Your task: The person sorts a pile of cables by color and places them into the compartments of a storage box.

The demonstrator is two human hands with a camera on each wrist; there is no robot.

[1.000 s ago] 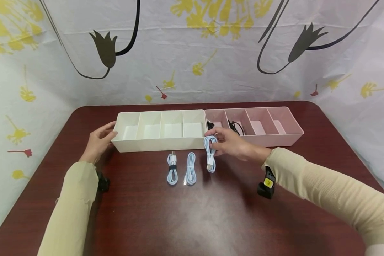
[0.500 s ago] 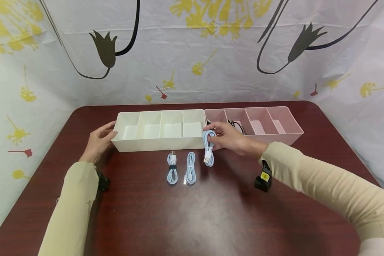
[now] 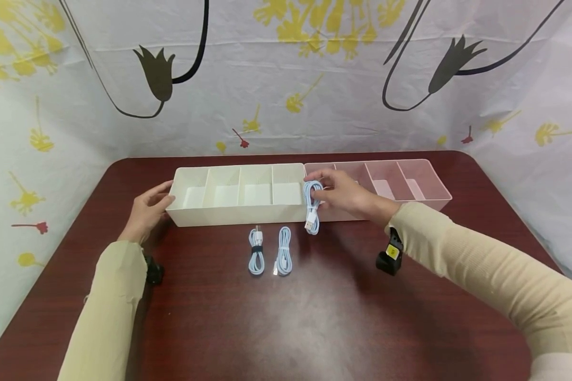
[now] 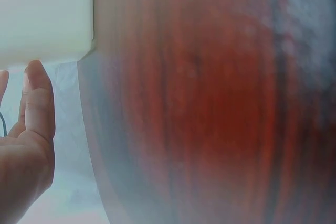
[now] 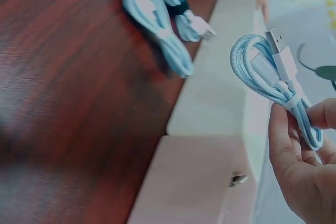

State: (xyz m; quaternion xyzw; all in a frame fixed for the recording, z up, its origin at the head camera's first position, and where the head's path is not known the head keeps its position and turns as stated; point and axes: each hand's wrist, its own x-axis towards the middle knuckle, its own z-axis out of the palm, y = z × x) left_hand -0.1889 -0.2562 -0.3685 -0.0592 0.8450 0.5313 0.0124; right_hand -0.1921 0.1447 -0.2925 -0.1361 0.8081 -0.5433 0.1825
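My right hand pinches a coiled light-blue braided USB cable by one end, its plug end hanging downward. In the head view the bundle overlaps the front edges where the white divided box meets the pink divided box. With its fingers fairly straight, my left hand touches the white box's left end; the left wrist view shows a fingertip right at that wall. On the table in front lie two more coiled light-blue cables, one with a black strap and one without.
The boxes stand end to end near the far edge of the dark red wooden table. Each has several compartments. Part of the pink box is hidden behind my right hand. A patterned white sheet hangs behind the table.
My right hand has risen and moved forward toward the boxes with the cable, now hiding the black cables in the pink box. The left hand has stayed put.
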